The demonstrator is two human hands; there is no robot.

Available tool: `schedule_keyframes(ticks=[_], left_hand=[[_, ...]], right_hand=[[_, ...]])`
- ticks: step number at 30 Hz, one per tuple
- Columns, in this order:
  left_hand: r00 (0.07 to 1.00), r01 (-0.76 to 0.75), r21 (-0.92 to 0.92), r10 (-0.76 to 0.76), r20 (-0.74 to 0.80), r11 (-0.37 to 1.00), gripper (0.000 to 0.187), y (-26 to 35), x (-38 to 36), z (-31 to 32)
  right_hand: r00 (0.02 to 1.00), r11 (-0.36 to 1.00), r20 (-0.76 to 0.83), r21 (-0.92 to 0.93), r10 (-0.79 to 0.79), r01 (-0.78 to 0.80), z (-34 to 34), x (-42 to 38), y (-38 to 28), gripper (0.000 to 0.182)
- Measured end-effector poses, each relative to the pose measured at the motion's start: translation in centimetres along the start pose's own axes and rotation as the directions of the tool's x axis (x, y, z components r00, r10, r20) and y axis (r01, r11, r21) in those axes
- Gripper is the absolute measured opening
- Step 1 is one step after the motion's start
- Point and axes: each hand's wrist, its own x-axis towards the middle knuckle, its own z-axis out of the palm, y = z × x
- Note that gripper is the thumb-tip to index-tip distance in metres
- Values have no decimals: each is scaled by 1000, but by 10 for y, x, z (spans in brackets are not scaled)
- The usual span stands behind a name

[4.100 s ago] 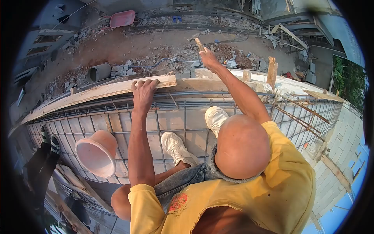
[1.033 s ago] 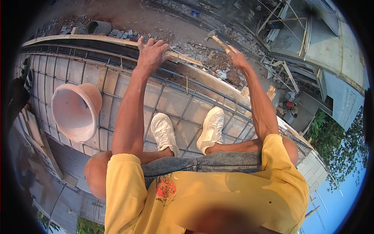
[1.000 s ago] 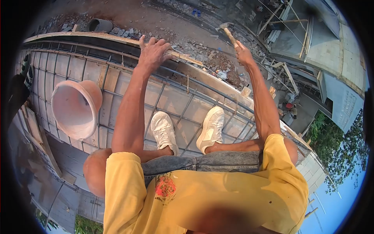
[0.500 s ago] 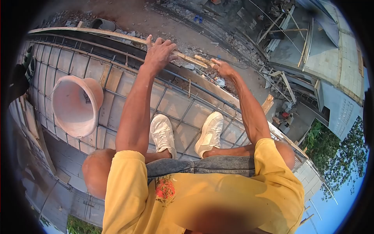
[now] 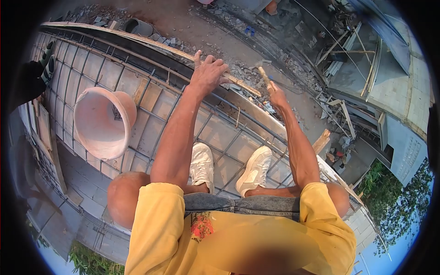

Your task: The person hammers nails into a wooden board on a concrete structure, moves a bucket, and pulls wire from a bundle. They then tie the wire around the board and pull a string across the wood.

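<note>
My left hand (image 5: 208,75) is closed over a long wooden strip (image 5: 137,37) that runs along the outer edge of the formwork, the thumb on the near side hard to see. In my right hand (image 5: 277,95) is a hammer (image 5: 264,77), held by its light wooden handle and raised just beyond the strip's right end. Its head is small and blurred against the rubble. Below both hands lies a grid of steel rebar (image 5: 228,144) over pale boards, where my shoes (image 5: 256,167) stand.
A pinkish bucket (image 5: 127,103) lies tilted on the rebar to the left. Past the formwork edge, the ground (image 5: 183,25) drops lower, strewn with rubble. A broken wood stake (image 5: 321,141) sticks up at right. At far left is a dark shape (image 5: 34,78) I cannot make out.
The hammer has swung from lying nearly along the strip to pointing up and away. My left hand still grips the strip. The whole view has shifted slightly.
</note>
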Motion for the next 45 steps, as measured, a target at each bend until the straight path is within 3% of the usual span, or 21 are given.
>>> schedule_keyframes(ticks=[2,6,10,14,28,31,33,35,39,41,45], left_hand=[[1000,-3,16,3,-4,1000,37,-11,-6,9],[1000,-7,-21,8,16,1000,35,-6,-3,-4],[1000,2,-52,-2,-8,999,32,-6,-4,-3],[1000,-5,-23,6,14,1000,32,-8,-12,0],[998,13,-8,-12,64,1000,39,-3,-25,-3],[999,28,-46,-26,43,999,40,0,-33,-4],[998,13,-45,-10,64,999,40,0,-34,-8],[995,-3,-35,7,104,999,44,2,-37,-12],[990,-27,92,14,144,995,50,6,-37,-14],[993,-43,100,32,114,994,49,6,-38,-11],[997,-59,101,53,63,993,47,4,-41,-3]], right_hand=[[875,975,437,-27,208,-219,21,-53,-36,57],[894,994,436,-44,106,-96,-5,-6,-5,59],[846,968,475,-57,243,-246,-19,-50,-54,57],[820,920,485,72,305,-385,6,-60,-35,58],[885,974,419,6,202,-225,11,-61,-28,55],[930,998,364,-51,46,-29,3,-55,-28,52],[969,996,245,-81,-1,21,3,-50,-33,53],[987,994,121,5,-108,108,12,-37,-21,55],[979,993,195,-93,-58,77,20,-38,-34,53],[947,952,298,-237,-119,195,27,-35,-28,53],[924,945,350,-222,-154,242,-4,-24,-26,56]])
